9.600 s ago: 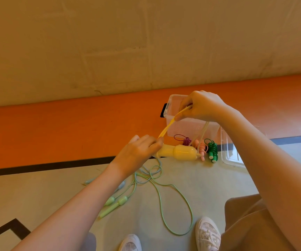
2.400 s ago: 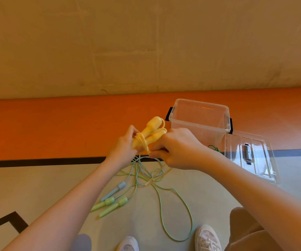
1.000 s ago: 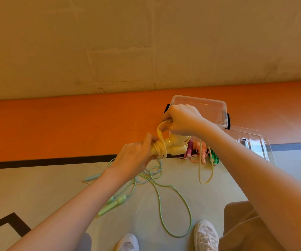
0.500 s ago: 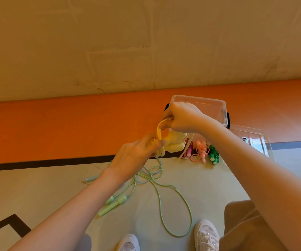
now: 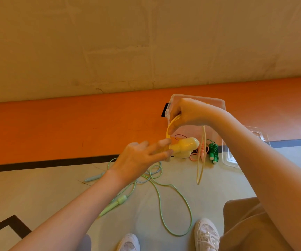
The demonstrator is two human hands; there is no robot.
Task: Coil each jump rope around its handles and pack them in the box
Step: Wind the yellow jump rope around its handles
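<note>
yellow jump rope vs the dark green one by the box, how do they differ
The yellow jump rope is held in the air by the left hand and right hand, a loose loop dangling; the dark green jump rope lies on the floor, untouched. Yellow is half-wound; green is fully coiled. Neither is in the box.

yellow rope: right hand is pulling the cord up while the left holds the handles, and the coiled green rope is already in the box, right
Not quite. In the head view the coiled green rope lies on the floor in front of the box, not in it. The rest holds: the right hand lifts the yellow rope, the left hand holds the handles.
</note>
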